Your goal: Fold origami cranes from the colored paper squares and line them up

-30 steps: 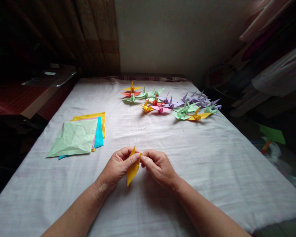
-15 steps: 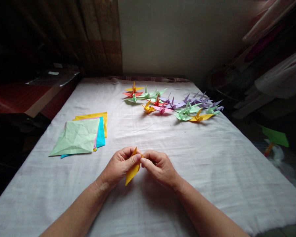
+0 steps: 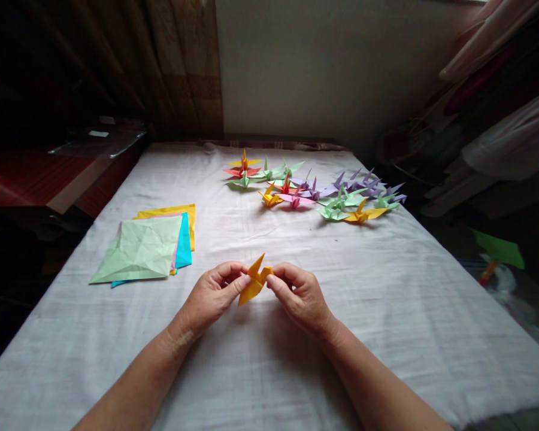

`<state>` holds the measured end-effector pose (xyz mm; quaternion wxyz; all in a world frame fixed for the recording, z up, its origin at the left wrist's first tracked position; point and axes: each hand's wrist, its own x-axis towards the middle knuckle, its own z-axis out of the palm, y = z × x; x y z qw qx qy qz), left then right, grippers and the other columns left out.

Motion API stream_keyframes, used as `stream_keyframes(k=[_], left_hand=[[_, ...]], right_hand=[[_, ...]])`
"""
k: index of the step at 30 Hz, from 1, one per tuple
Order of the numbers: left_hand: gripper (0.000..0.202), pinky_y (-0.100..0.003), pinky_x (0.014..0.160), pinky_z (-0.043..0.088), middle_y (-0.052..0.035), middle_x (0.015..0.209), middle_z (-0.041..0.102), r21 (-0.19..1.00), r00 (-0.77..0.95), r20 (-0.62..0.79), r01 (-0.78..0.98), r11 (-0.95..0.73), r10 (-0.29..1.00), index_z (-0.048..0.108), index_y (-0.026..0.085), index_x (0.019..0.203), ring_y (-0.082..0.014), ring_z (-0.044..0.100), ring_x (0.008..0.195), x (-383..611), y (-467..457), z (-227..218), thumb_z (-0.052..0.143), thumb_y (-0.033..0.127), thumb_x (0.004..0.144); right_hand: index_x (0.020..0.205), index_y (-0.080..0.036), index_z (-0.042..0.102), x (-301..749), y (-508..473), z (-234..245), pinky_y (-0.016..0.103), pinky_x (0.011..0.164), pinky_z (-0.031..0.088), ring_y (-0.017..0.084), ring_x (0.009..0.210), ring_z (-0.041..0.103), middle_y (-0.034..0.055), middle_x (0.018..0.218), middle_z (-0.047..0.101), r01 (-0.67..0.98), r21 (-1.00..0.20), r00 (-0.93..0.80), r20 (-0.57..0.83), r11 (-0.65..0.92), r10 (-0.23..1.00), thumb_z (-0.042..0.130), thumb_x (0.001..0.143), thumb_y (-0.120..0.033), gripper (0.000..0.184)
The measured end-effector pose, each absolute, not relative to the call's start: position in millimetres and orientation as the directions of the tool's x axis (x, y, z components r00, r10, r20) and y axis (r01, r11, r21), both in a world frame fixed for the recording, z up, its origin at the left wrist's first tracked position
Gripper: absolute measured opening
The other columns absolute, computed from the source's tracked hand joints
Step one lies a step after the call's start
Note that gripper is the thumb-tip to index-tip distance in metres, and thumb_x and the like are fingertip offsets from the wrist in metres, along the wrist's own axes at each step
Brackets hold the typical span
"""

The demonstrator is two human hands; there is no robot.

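A folded yellow paper crane (image 3: 253,285) is held between my two hands, above the white cloth near the middle of the table. My left hand (image 3: 220,291) pinches its left side between thumb and fingers, with one pointed end rising up and another pointing down. At the crane's right tip, a small bent end is gripped by the thumb and forefinger of my right hand (image 3: 300,294). Fingertips behind the paper are partly hidden.
Several finished paper cranes (image 3: 296,199) in yellow, red, green, pink and purple stand toward the back of the table. On the left lies a stack of creased paper squares (image 3: 150,245). Hanging cloth (image 3: 512,137) is at the far right.
The yellow crane has turned and opened out between my hands, so its upper point and bent right tip now show. My right hand has shifted slightly right and up.
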<state>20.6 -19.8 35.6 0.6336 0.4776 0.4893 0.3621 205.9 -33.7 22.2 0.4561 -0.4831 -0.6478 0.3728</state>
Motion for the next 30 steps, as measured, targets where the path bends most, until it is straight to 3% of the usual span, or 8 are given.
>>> stream_keyframes(k=[7, 12, 16, 23, 27, 30], left_hand=[[0.037, -0.026, 0.070, 0.049, -0.0043, 0.084, 0.069, 0.980, 0.277, -0.200, 0.072, 0.188, 0.940, 0.069, 0.017, 0.090, -0.0174, 0.062, 0.078, 22.2, -20.9, 32.0, 0.075, 0.049, 0.072], [0.036, -0.023, 0.059, 0.047, -0.0022, 0.084, 0.066, 0.961, 0.167, -0.202, 0.222, 0.163, 0.965, 0.062, 0.019, 0.090, -0.0146, 0.060, 0.069, 22.3, -22.5, 30.9, 0.073, 0.048, 0.071], [0.037, -0.022, 0.056, 0.042, 0.0000, 0.076, 0.063, 0.953, 0.182, -0.210, 0.256, 0.160, 0.961, 0.062, 0.018, 0.082, -0.0126, 0.056, 0.063, 24.5, -23.9, 32.0, 0.072, 0.052, 0.073], [0.045, -0.022, 0.058, 0.040, -0.0014, 0.077, 0.064, 0.967, 0.264, -0.254, 0.089, 0.239, 0.930, 0.068, 0.016, 0.089, -0.0118, 0.051, 0.063, 30.7, -26.2, 35.2, 0.075, 0.057, 0.070], [0.049, -0.021, 0.053, 0.036, 0.0010, 0.072, 0.060, 0.953, 0.246, -0.299, 0.036, 0.300, 0.922, 0.068, 0.016, 0.089, -0.0089, 0.045, 0.056, 27.1, -24.2, 35.5, 0.076, 0.058, 0.066], [0.051, -0.020, 0.048, 0.031, 0.0045, 0.062, 0.052, 0.938, 0.242, -0.340, 0.022, 0.345, 0.909, 0.065, 0.015, 0.085, -0.0068, 0.038, 0.050, 22.3, -21.4, 36.7, 0.077, 0.058, 0.062]], right_hand=[[0.079, -0.019, 0.064, 206.2, -33.9, 19.5, 0.022, 0.055, 0.042, 0.010, 0.055, 0.053, 0.0005, 0.066, 0.063, 0.507, -0.705, -0.196, 0.467, 0.497, 0.862, 0.054, 0.088, -0.020, 0.014], [0.082, -0.020, 0.065, 207.6, -34.3, 21.0, 0.024, 0.058, 0.043, 0.012, 0.058, 0.056, 0.0026, 0.070, 0.066, 0.604, -0.574, -0.192, 0.568, 0.552, 0.801, 0.052, 0.091, -0.019, 0.016], [0.085, -0.022, 0.066, 207.2, -35.9, 20.2, 0.025, 0.060, 0.045, 0.013, 0.060, 0.058, 0.0035, 0.073, 0.069, 0.632, -0.585, -0.170, 0.535, 0.508, 0.828, 0.050, 0.093, -0.021, 0.018], [0.087, -0.022, 0.067, 202.5, -37.7, 14.7, 0.026, 0.061, 0.046, 0.014, 0.063, 0.060, 0.0048, 0.080, 0.071, 0.632, -0.602, -0.169, 0.506, 0.487, 0.846, 0.053, 0.091, -0.020, 0.015], [0.091, -0.022, 0.067, 202.3, -38.2, 18.4, 0.026, 0.061, 0.049, 0.013, 0.061, 0.059, 0.0047, 0.084, 0.071, 0.557, -0.653, -0.210, 0.487, 0.513, 0.848, 0.059, 0.087, -0.027, 0.011], [0.101, -0.021, 0.066, 205.3, -36.5, 20.6, 0.029, 0.067, 0.052, 0.016, 0.074, 0.063, 0.0075, 0.095, 0.070, 0.488, -0.719, -0.145, 0.492, 0.494, 0.859, 0.059, 0.087, -0.030, 0.018]])
